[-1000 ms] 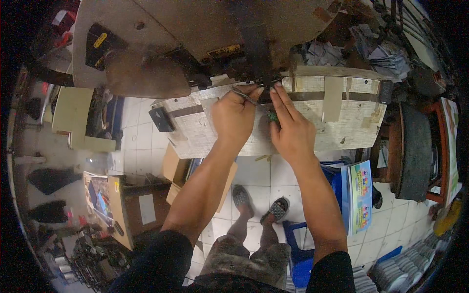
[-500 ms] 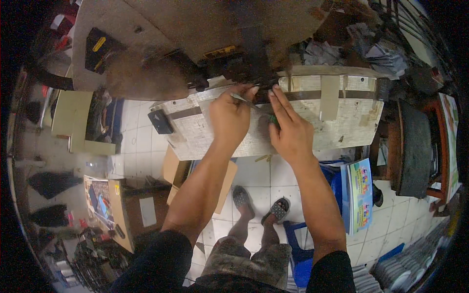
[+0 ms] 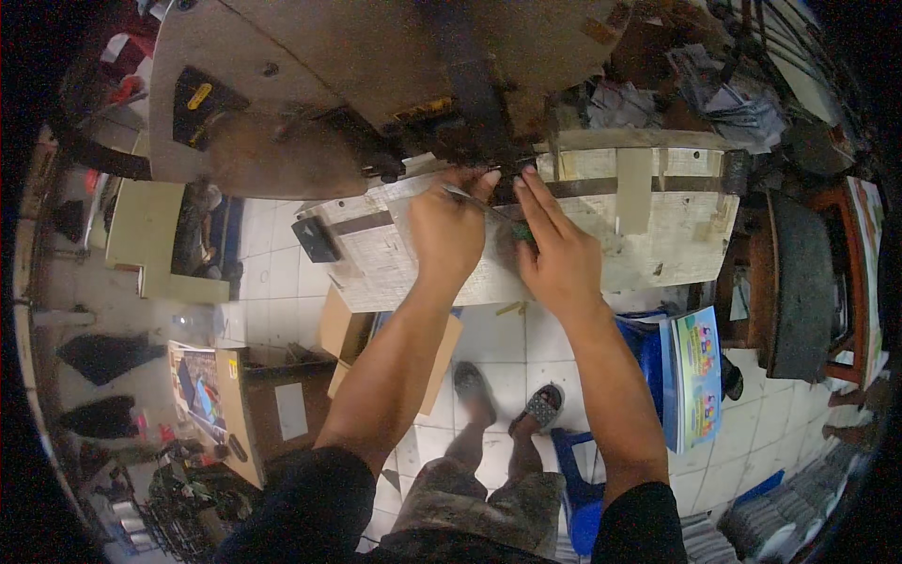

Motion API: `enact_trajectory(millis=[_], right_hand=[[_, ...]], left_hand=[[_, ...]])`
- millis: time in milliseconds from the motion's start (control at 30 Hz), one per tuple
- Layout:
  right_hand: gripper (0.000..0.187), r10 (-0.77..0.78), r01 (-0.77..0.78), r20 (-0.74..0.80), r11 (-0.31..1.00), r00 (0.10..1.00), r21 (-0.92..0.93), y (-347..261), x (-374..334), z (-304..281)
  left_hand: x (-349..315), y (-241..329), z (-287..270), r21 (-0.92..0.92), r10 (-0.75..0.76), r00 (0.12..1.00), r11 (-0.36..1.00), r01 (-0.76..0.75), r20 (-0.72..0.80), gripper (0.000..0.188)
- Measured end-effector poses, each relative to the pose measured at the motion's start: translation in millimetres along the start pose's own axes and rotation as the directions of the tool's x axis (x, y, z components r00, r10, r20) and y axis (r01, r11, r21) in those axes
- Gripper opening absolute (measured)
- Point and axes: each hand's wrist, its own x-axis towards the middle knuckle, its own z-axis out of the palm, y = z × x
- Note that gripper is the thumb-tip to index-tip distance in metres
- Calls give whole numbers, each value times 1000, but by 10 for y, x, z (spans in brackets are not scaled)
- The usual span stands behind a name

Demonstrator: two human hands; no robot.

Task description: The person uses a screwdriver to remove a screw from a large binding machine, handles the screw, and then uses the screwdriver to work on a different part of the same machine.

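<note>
We see a pale tiled floor (image 3: 498, 343) beneath the work, and over it, across the top of the view, the broad beige casing of a machine (image 3: 357, 56). Against the lower edge of this casing extends a long pale board (image 3: 648, 254), crossed lengthwise by a dark strip; it lies in front of the person, beneath both hands. Below the board, partly hidden by the left forearm, we find an open cardboard box (image 3: 437, 362); to the right of the legs stands a blue stool (image 3: 584, 526), and farther right a stack of colourful booklets (image 3: 691, 381). We note next the left hand (image 3: 446, 230), its fingers curled and clamped on a thin grey object, and the right hand (image 3: 564, 249), whose index and middle fingers are extended side by side toward the dark strip while its thumb stands apart from them. A black block (image 3: 316, 240) sits at the left end of the board. The thin grey object (image 3: 462, 193) slants from the left fist toward the right hand; its exact kind we cannot tell. Smallest, a green piece (image 3: 522, 230) shows beside the right thumb.
</note>
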Motion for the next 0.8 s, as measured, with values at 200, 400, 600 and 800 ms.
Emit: enact_trajectory(millis=[200,400,600,800], right_hand=[[33,34,-24,-206,998,978,50,75,-123,22],[20,226,-176,-233,960,946,220,162,-132,25],[22,152,-60,-242,934,958,352,77,54,-120],[17,299,-179,-309,915,903,361,-39,141,86]], left_hand=[[32,-27,-111,-289,-94,993,951,110,68,23],[-6,167,-162,-169,-87,988,980,108,127,19],[-156,-31,-256,-197,-112,948,965,176,299,18],[-119,5,-184,-192,30,988,981,0,153,19]])
